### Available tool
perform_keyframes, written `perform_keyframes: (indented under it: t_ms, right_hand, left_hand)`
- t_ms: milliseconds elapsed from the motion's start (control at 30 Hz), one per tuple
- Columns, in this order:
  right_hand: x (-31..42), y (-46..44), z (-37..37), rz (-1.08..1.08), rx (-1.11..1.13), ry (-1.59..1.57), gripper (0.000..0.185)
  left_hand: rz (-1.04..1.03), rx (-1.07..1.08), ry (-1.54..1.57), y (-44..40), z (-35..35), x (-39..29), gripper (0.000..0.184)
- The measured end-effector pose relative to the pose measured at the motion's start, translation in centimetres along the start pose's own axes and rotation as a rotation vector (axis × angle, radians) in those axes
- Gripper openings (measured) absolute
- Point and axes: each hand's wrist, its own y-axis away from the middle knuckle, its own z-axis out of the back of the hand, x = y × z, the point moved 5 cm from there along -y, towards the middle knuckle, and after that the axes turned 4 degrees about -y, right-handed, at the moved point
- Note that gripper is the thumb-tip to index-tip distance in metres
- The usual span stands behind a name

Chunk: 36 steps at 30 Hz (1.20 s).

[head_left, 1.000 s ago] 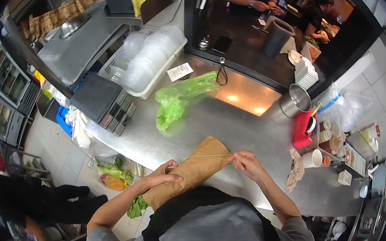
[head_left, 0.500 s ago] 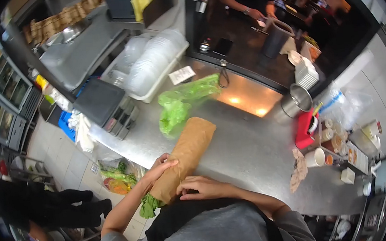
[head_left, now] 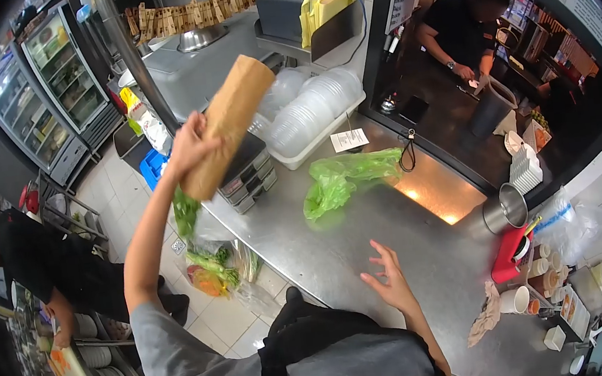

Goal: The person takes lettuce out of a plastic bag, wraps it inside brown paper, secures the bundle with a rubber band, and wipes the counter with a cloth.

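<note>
My left hand (head_left: 194,147) is closed around a brown paper roll (head_left: 237,113), held tilted and raised near the left edge of the steel counter. Dark green leaves (head_left: 185,212) stick out of its lower end. My right hand (head_left: 387,278) hovers above the counter with its fingers spread, holding nothing. Beyond it, a crumpled light green plastic bag (head_left: 335,191) lies on the steel. Below the roll, by the floor, are clear bags of vegetables (head_left: 214,272), green and orange.
A white tub (head_left: 352,111) of stacked clear plastic containers stands at the back, beside dark lidded boxes (head_left: 247,172). To the right are a steel pot (head_left: 507,207), a red holder (head_left: 506,257) and several cups. A co-worker (head_left: 56,253) stands at left; another person (head_left: 457,29) is behind the pass window.
My left hand has lifted the paper roll up and left, off the counter area before me. My right hand has come away from the roll and opened. The view has shifted.
</note>
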Motion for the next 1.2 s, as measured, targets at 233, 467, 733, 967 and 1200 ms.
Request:
perform_keyframes:
  t_ms: [233, 467, 733, 967, 1200]
  right_hand:
    - [-1.0, 0.2, -0.4, -0.041, 0.045, 0.024, 0.067]
    - [-2.4, 1.7, 0.8, -0.068, 0.052, 0.016, 0.058]
    - [-4.7, 1.3, 0.4, -0.045, 0.015, -0.07, 0.04]
    - [-9.1, -4.8, 0.8, -0.335, -0.059, -0.637, 0.048]
    - [-17.7, -16.6, 5.1, -0.529, -0.763, -1.047, 0.06]
  left_hand:
    - [0.041, 0.081, -0.622, -5.6, -3.5, 5.9, 0.059]
    - [0.223, 0.146, -0.636, -5.3, -4.2, 4.8, 0.066]
    - [-0.315, 0.385, -0.193, 4.1, -21.4, -7.6, 0.087]
    - [-0.234, 0.31, -0.326, 11.0, -28.0, -12.6, 0.091]
    - [-0.563, 0.403, -0.241, 16.3, -31.1, -12.8, 0.075]
